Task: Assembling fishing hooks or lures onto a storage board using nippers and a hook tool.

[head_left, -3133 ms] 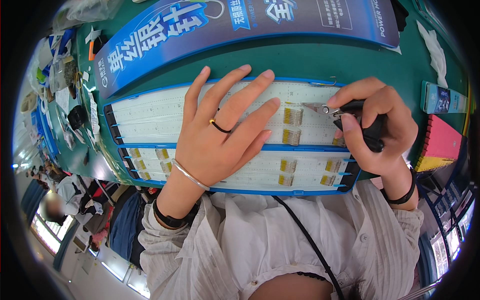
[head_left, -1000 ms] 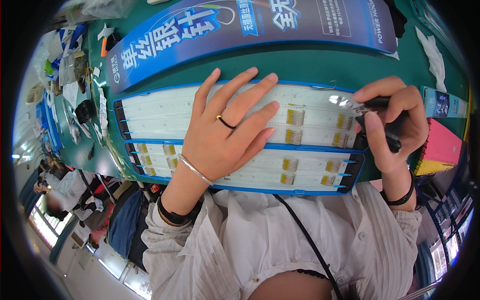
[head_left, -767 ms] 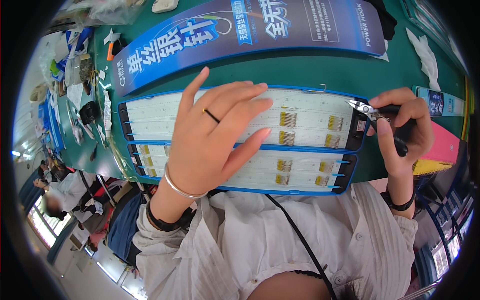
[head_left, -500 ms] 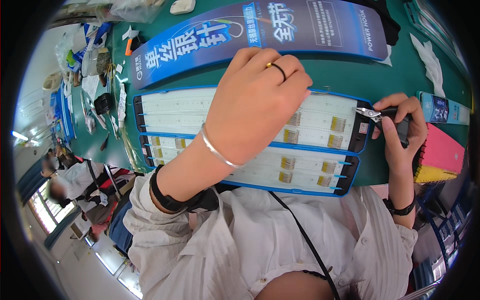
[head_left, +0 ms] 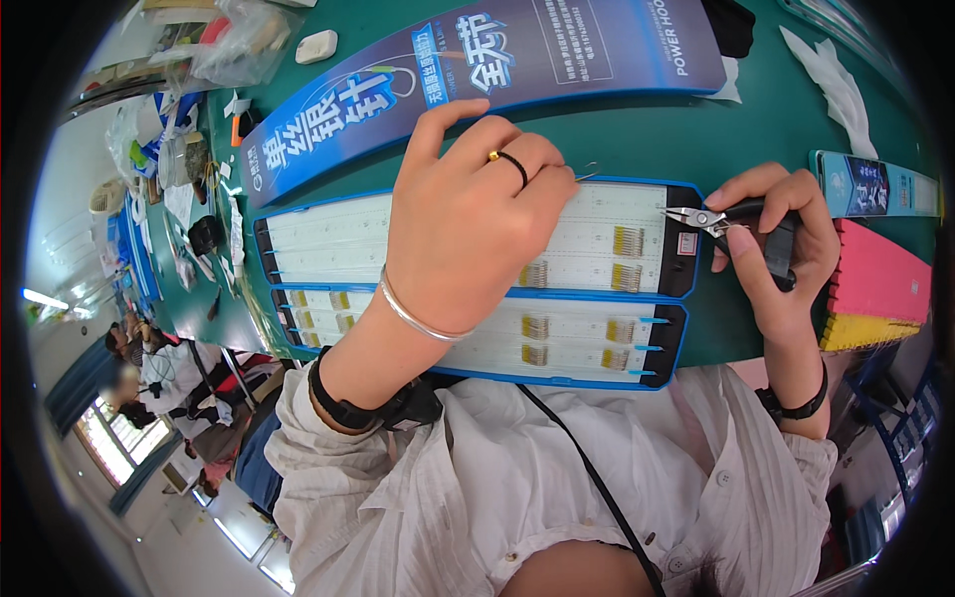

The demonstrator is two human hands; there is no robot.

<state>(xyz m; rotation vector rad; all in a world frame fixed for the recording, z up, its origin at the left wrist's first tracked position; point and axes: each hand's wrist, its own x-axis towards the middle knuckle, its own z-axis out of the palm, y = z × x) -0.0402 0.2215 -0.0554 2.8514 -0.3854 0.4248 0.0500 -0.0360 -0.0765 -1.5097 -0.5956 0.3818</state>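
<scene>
A long blue-rimmed case (head_left: pixel 587 378) lies unfolded in two halves. Its white panels carry rows of hook bundles (head_left: pixel 628 241) with yellow and dark metallic parts. Over its upper half is my left hand (head_left: pixel 482 194), thumb and fingers closed in a pinch, little detail visible at the tips. A thin, curved, wire-like piece, perhaps a hook (head_left: pixel 589 172), shows just beyond them. My right hand (head_left: pixel 791 224) grips small cutting pliers (head_left: pixel 708 219) with black handles. Their slightly parted jaws point left over the black end of the upper half. My left hand hides the middle of the case.
A long blue-purple printed box lid (head_left: pixel 438 85) lies beyond the case. White tissue (head_left: pixel 831 90) sits at far right, near a blue package (head_left: pixel 875 184) and a pink block (head_left: pixel 880 274). Scraps and tools litter the green table's left side. People (head_left: pixel 149 378) are in the left background.
The whole view has shifted, so the case and both hands appear farther left. The curved piece now shows nearer my left fingertips. The pliers' jaws look slightly wider apart.
</scene>
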